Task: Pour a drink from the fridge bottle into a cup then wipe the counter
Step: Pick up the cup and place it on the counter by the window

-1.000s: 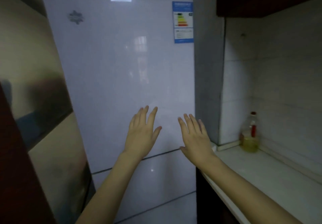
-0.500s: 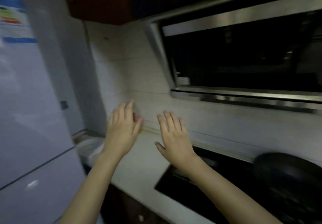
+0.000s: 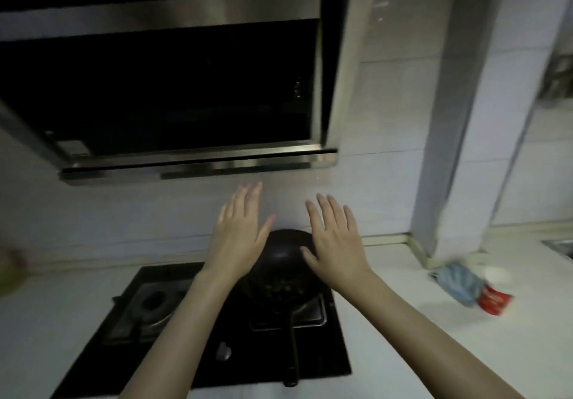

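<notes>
Kitchen view, dim light, some blur.

- Left hand (image 3: 238, 237): centre of frame, palm down, fingers (image 3: 248, 200) straight and close together, thumb out; holds nothing.
- Right hand (image 3: 336, 243): just beside the left, apart from it, fingers (image 3: 328, 212) straight and slightly spread; holds nothing.
- Frying pan (image 3: 282, 265): black, below and between both hands, on the right burner, handle pointing to the lower edge; contents unclear.
- Hob (image 3: 217, 352): black, lower centre, set into the tabletop (image 3: 403, 352).
- Range hood (image 3: 173, 88): steel and dark glass, upper left.
- Red cup (image 3: 493, 296): right of frame on the tabletop, blurred, white on top.
- Blue cloth (image 3: 459, 284): crumpled, touching the red cup's left side.
- Sink (image 3: 561, 248): rim only, at the right edge.
</notes>
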Motion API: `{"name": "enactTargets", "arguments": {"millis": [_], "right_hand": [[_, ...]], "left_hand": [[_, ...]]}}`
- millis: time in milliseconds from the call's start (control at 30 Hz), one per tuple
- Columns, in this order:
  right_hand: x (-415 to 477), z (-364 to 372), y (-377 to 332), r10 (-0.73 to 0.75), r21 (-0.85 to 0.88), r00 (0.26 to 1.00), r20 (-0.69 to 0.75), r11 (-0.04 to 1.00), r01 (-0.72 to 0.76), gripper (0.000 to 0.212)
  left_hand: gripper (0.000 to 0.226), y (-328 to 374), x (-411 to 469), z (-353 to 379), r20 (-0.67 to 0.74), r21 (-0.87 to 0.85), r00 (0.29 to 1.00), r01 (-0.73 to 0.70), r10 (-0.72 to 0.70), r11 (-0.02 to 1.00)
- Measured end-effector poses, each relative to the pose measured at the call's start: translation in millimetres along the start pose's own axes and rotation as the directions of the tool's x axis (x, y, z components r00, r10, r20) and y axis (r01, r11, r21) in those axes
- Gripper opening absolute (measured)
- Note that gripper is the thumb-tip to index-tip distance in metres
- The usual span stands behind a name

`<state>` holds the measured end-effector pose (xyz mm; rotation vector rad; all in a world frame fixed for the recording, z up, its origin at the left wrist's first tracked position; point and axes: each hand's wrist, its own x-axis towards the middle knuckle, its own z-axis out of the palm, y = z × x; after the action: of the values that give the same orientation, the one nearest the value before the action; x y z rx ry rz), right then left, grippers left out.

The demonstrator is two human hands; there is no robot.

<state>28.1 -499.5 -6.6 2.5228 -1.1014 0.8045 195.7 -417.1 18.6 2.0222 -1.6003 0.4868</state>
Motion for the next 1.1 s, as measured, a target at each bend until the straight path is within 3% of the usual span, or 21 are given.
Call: {"name": "enactTargets", "arguments": {"millis": [300, 533, 633, 933, 1100], "right_hand": [[-44, -11, 131, 0.253, -0.123, 0.967, -0.043, 0.959, -0.256, 0.084], [-57, -24, 202, 0.433, -0.254, 0.898, -0.078, 0.862, -0.438, 0.078], [-64, -25, 220, 0.464, -0.308, 0.882, -0.081, 0.830, -0.465, 0.070], [-90, -36, 259, 0.576, -0.431, 0.810, -0.114, 0.706, -0.563, 0.082], [-111, -44, 295, 0.598, -0.425, 0.792, -0.123, 0.690, -0.587, 0.078]], "left_hand": [[0.063, 118, 48, 70, 0.076, -0.150, 0.972, -0.208, 0.221, 0.967], [0.064, 163, 81, 125, 0.090, -0.165, 0.892, -0.425, 0.442, 0.890], [0.063, 182, 89, 146, 0.077, -0.217, 0.883, -0.439, 0.464, 0.872], [0.056, 239, 106, 193, 0.078, -0.335, 0.806, -0.534, 0.587, 0.777], [0.068, 283, 111, 198, 0.152, -0.372, 0.794, -0.505, 0.588, 0.779]]}}
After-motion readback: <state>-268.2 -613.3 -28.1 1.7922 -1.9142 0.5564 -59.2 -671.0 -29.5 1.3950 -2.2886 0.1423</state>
